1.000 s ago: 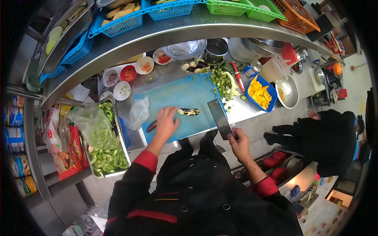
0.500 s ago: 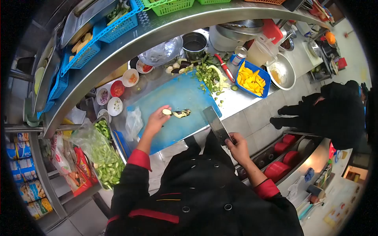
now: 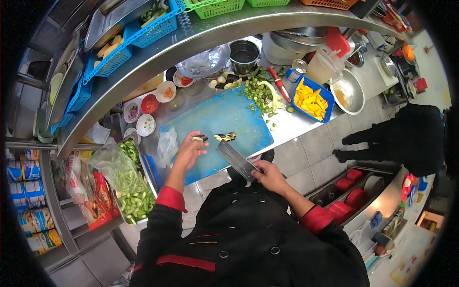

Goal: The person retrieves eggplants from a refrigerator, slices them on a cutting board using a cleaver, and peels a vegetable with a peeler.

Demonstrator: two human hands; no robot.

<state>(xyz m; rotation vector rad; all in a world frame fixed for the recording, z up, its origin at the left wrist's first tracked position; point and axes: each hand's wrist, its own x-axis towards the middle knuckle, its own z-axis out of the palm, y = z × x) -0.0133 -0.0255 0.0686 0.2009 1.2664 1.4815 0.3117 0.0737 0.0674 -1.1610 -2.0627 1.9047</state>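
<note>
My left hand [image 3: 190,152] is over the left part of a blue cutting board [image 3: 248,112], a short piece of eggplant [image 3: 201,137] with dark skin and pale flesh held at its fingertips. To the right of it, several cut eggplant slices [image 3: 225,137] lie close together on the board. My right hand [image 3: 268,176] grips the handle of a broad-bladed cleaver [image 3: 236,160]. The blade points up and left over the board's near edge, its tip just below the slices. A crumpled clear plastic bag [image 3: 167,146] lies beside my left hand.
Chopped green vegetables [image 3: 260,95] lie at the board's far right corner, near a red-handled knife [image 3: 280,85]. A blue tub of yellow pieces [image 3: 312,100] stands right of them. Small bowls [image 3: 146,124] are at left, beside a tray of sliced greens [image 3: 135,203]. A person [image 3: 406,138] stands at right.
My right hand has brought the cleaver left and over the board, towards the slices. The eggplant piece in my left hand has turned, showing its dark skin. The view has shifted slightly.
</note>
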